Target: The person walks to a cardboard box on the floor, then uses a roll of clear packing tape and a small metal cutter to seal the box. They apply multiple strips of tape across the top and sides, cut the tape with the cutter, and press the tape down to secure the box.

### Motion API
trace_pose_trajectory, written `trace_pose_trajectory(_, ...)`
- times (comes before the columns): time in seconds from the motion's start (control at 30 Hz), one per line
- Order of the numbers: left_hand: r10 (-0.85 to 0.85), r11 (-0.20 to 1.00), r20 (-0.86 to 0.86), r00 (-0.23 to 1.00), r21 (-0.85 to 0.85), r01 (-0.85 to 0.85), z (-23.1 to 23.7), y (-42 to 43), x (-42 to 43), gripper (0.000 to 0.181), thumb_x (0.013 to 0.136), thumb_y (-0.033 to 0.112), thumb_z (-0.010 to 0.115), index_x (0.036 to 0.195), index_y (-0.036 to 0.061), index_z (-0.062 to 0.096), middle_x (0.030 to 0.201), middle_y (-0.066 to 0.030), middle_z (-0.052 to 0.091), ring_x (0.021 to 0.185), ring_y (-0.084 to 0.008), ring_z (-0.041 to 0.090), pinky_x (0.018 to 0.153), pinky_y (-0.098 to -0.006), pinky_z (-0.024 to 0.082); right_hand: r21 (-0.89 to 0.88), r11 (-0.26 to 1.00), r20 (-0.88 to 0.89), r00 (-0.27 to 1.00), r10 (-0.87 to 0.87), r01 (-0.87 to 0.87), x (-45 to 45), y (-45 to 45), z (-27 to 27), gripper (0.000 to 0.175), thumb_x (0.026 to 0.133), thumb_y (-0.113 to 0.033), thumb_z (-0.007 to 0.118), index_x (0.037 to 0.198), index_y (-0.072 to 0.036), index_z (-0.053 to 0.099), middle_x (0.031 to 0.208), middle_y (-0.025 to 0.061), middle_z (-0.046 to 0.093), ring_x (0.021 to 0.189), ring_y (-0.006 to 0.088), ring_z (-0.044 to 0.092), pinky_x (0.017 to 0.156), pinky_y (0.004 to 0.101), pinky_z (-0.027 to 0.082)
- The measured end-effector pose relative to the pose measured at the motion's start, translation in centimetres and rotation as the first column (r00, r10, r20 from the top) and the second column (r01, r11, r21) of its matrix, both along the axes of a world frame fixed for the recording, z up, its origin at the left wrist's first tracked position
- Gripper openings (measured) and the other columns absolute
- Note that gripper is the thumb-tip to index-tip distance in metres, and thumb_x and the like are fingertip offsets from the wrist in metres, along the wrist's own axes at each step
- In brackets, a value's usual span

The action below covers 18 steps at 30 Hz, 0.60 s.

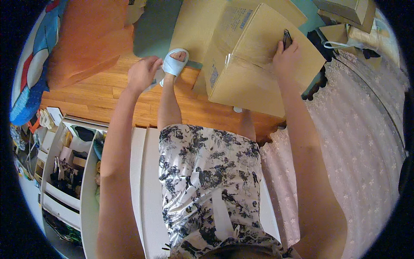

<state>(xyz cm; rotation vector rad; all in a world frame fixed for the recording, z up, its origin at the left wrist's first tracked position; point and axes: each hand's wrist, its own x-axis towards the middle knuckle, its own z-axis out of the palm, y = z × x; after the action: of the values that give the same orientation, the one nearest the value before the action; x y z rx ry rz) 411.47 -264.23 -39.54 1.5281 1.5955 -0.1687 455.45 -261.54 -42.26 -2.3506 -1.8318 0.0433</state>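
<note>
A large cardboard box [255,74] sits tilted in front of me, with clear tape along its seam and a flap at its left side. My right hand [286,55] rests over its upper right face and grips a small dark handheld tool [286,38], possibly a cutter; most of it is hidden by the fingers. Left of the box, near my slippered foot, my left hand [142,73] has its fingers pinched on a translucent strip [158,77] that looks like clear tape or plastic film. The strip hangs below the fingertips.
A pale blue slipper [175,63] is on my foot on the wood floor [148,105]. A bed with a pink floral cover [359,139] lies to the right. Open white shelving [85,181] with stored items stands at left. Another cardboard box [346,13] sits upper right.
</note>
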Motion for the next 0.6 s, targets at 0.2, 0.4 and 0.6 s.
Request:
trace_pose_trajectory(0.2,0.141,0.988,0.029,0.99,0.055,-0.142,2.0,-3.8,0.7,0.029,0.092,0.031,0.052,0.094,0.0063,0.066,0.089,-0.0151,0.065,0.082,-0.0325,0.063,0.069,-0.0376,0.049,-0.457,0.889,-0.1,0.994,-0.041,-0.009,-3.2,-9.6,3.7,0.031,0.085,-0.019,0.057,0.111,0.0,0.053,0.112,0.0188,0.051,0.103,0.0372,0.049,0.093,0.0443,0.036)
trace_pose_trajectory(0.4,0.24,0.971,0.024,0.97,0.006,-0.24,3.1,-6.2,1.3,0.026,0.092,0.024,0.054,0.093,0.0005,0.065,0.089,-0.0149,0.066,0.081,-0.0284,0.064,0.071,-0.0334,0.049,-0.312,0.881,-0.472,0.862,0.182,-0.357,-10.8,-12.7,3.3,0.043,0.085,-0.019,0.058,0.125,-0.008,0.05,0.12,0.0117,0.051,0.11,0.0332,0.047,0.1,0.0466,0.032)
trace_pose_trajectory(0.6,0.35,0.931,0.142,0.926,0.062,-0.361,2.5,-7.5,1.9,0.024,0.091,0.025,0.055,0.088,0.0033,0.067,0.084,-0.0132,0.064,0.075,-0.03,0.062,0.065,-0.0354,0.048,-0.275,0.753,-0.382,0.787,0.484,-0.597,-13.5,-9.0,3.3,0.053,0.086,-0.02,0.057,0.136,-0.009,0.04,0.135,0.0131,0.043,0.126,0.0289,0.038,0.109,0.0433,0.026)
